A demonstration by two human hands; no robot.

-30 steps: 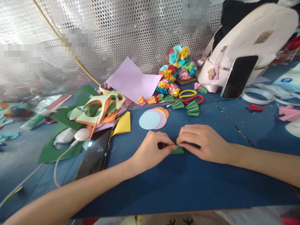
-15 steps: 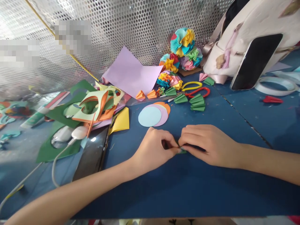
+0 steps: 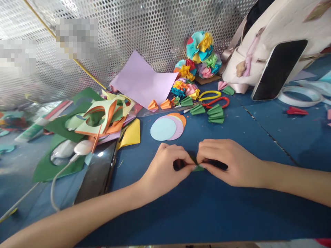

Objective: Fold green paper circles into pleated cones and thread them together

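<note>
Between my two hands is a small piece of green paper (image 3: 198,168), mostly covered by the fingers. My left hand (image 3: 172,168) pinches it from the left with thumb and forefinger. From the right, my right hand (image 3: 223,162) grips it the same way, the fingertips of both hands nearly meeting. Just beyond the hands lie overlapping paper circles (image 3: 163,128) in light blue, lilac and orange. Folded green paper pieces (image 3: 216,113) rest farther back, and orange folded pieces (image 3: 166,104) sit to their left.
Scissors (image 3: 216,102) with red and yellow handles lie behind the green pieces. Ruffled paper balls (image 3: 199,46) stand near a pale bag (image 3: 271,44) with a phone (image 3: 279,70) leaning on it. Tape (image 3: 300,96) lies right; paper offcuts (image 3: 99,117) and a dark phone (image 3: 97,168) left.
The view has shifted slightly. Both hands stay pinched at the green paper, with the fingers changing position a little and more of its lower edge showing.
</note>
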